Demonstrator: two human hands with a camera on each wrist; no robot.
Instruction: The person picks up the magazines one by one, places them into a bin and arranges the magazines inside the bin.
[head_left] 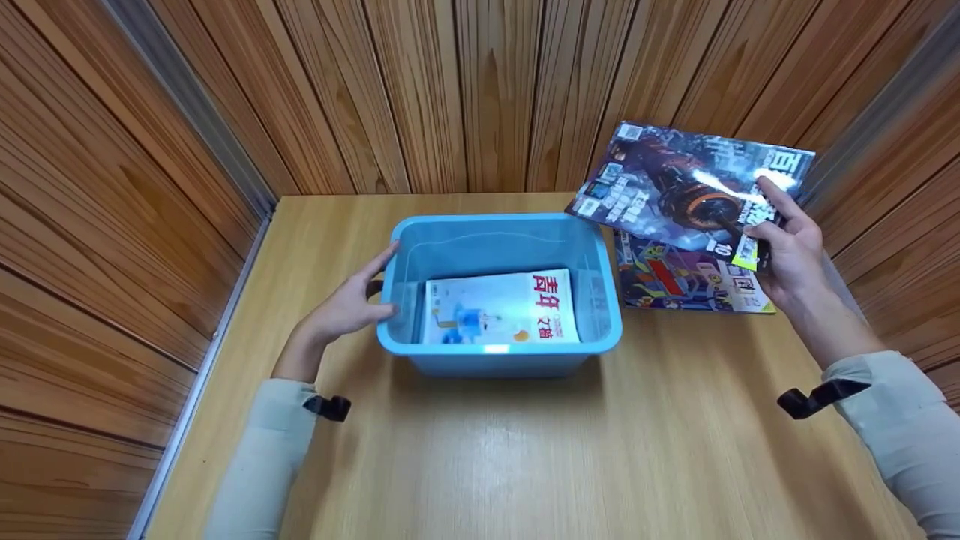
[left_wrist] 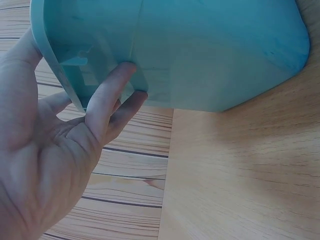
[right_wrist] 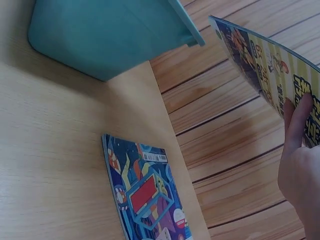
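Observation:
A blue plastic bin (head_left: pixel 499 352) stands in the middle of the wooden table (head_left: pixel 525 450). Inside it lies a white magazine (head_left: pixel 501 307) with red characters. My left hand (head_left: pixel 352 300) rests with straight fingers (left_wrist: pixel 107 100) against the bin's left wall (left_wrist: pixel 210 50). My right hand (head_left: pixel 787 251) grips a dark glossy magazine (head_left: pixel 675 184) by its right edge and holds it lifted above the table's far right; its underside (right_wrist: pixel 265 60) shows in the right wrist view. Under it, a colourful magazine (head_left: pixel 686 281) lies flat on the table, also plain (right_wrist: pixel 147 195) from the right wrist.
Wood-panelled walls (head_left: pixel 465 90) close the table in at the back and both sides. Bare tabletop stretches in front of the bin.

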